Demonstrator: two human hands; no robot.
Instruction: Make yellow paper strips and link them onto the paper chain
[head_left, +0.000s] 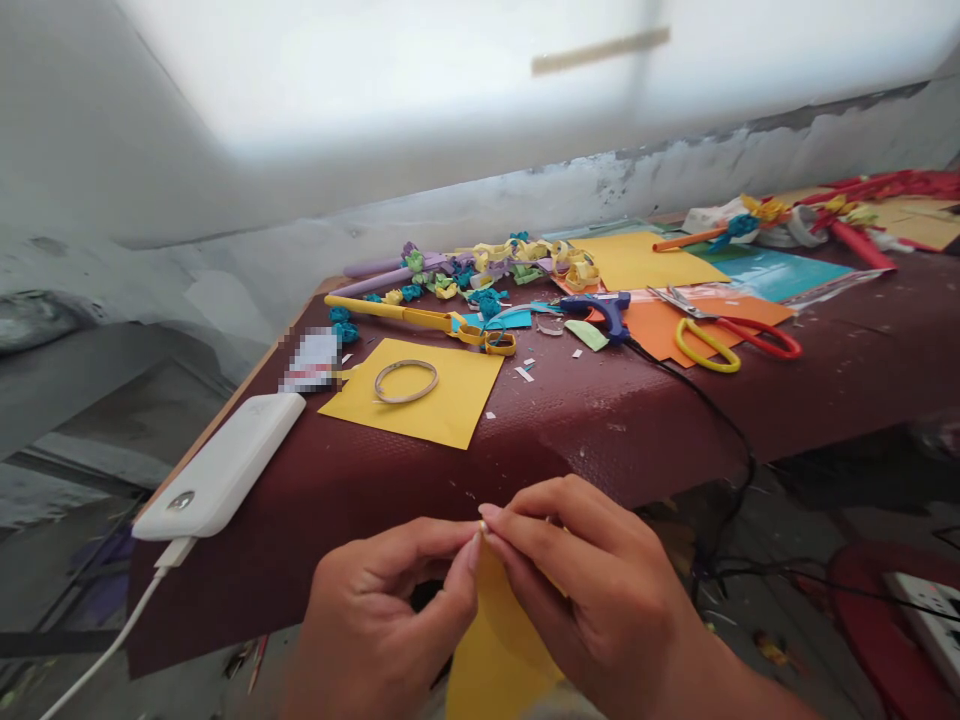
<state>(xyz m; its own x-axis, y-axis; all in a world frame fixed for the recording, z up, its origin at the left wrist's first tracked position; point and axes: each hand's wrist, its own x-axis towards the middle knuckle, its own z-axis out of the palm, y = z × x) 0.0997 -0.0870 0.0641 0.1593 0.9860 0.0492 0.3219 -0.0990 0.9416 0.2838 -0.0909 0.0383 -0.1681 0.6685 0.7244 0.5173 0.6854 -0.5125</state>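
Observation:
A sheet of yellow paper [499, 640] hangs below my fingertips at the bottom middle. My left hand [397, 600] pinches its upper edge between thumb and forefinger. Right against it, my right hand [592, 570] pinches the same edge, and the fingertips of both hands meet. A small pale bit of the paper shows between them; whether it is rolled or folded I cannot tell. Beyond my hands, a yellow square of paper [465, 400] lies on the dark red tabletop [547, 440], with a thin ring-shaped coil [406, 382] on top.
A white power bank [225, 465] with a cable lies at the left edge. Further back are a blue glue gun [604, 312], scissors [720, 330] with yellow and red handles, a rolled yellow paper stick [390, 311] and curled paper scraps. A power strip [926, 610] sits lower right.

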